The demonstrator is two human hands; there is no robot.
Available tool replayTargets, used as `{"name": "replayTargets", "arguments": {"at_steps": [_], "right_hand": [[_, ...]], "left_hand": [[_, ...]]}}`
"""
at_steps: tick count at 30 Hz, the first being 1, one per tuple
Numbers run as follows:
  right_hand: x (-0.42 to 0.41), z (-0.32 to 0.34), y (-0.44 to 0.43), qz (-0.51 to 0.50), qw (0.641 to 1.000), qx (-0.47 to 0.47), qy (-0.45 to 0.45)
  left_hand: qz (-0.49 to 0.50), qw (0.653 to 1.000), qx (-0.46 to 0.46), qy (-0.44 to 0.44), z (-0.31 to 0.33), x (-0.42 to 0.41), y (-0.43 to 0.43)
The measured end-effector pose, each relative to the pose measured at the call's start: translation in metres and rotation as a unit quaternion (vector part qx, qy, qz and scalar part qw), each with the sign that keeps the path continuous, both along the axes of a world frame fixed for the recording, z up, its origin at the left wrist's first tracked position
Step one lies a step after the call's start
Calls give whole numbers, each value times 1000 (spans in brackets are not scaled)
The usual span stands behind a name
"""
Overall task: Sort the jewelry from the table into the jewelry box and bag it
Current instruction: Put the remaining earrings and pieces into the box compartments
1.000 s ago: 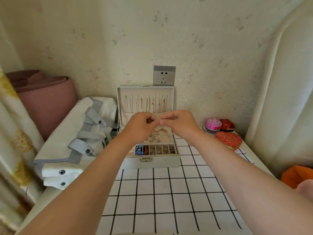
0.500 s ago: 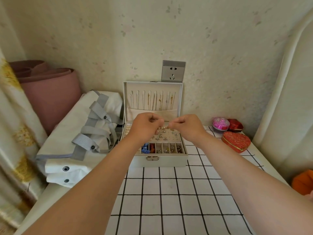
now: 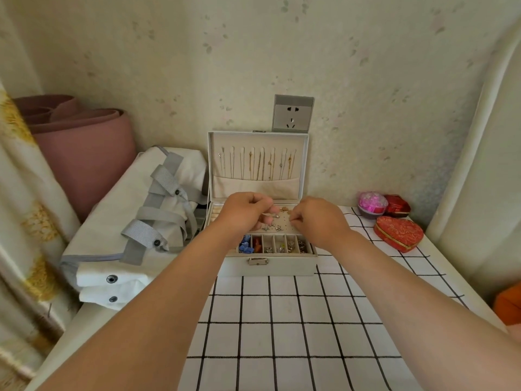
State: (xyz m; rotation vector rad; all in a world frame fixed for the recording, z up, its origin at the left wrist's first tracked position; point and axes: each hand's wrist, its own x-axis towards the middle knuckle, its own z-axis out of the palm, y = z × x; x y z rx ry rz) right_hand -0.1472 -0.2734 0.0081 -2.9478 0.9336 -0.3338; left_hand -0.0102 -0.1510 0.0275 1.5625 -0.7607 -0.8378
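Over the open jewelry box [image 3: 267,268] at the back of the table [image 3: 282,320], my hands hover just apart: left hand [image 3: 248,213], right hand [image 3: 318,221], fingers curled, tips pinched. Whether they grip a piece I cannot tell. Necklaces [image 3: 253,165] hang in its lid; the white bag [image 3: 127,221] lies just left.

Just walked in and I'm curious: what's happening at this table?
A person is sorting jewelry. Both hands are over the stud pad of the open box. The left hand pinches a small pale piece. The right hand has its fingertips pinched just above the pad; what they hold is too small to tell. Necklaces hang in the lid, and the front compartments hold pieces. The white bag lies left of the box.
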Motion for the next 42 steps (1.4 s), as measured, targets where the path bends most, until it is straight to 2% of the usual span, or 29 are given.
{"name": "replayTargets", "arguments": {"at_steps": [6, 11, 17, 19, 22, 25, 37, 42], "right_hand": [[0, -3, -3, 4, 1000, 0, 20], [1, -10, -3, 5, 1000, 8, -7], [1, -9, -3, -39, 979, 157, -124], [1, -3, -2, -27, 963, 199, -179], [3, 12, 7, -5, 912, 295, -284], [5, 22, 16, 3, 871, 362, -331], [-3, 17, 26, -6, 828, 439, -348], [-4, 15, 33, -6, 792, 492, -361]], "left_hand": [[7, 1000, -8, 11, 3, 0, 2], [21, 1000, -5, 9, 4, -3, 1], [18, 1000, 4, -15, 4, -3, 1], [18, 1000, 5, -22, 5, -5, 1], [21, 999, 17, -39, 7, -7, 1], [32, 998, 24, -56, 8, -11, 0], [24, 997, 35, -60, 12, -22, 2], [5, 997, 50, -66, 12, -22, 1]]}}
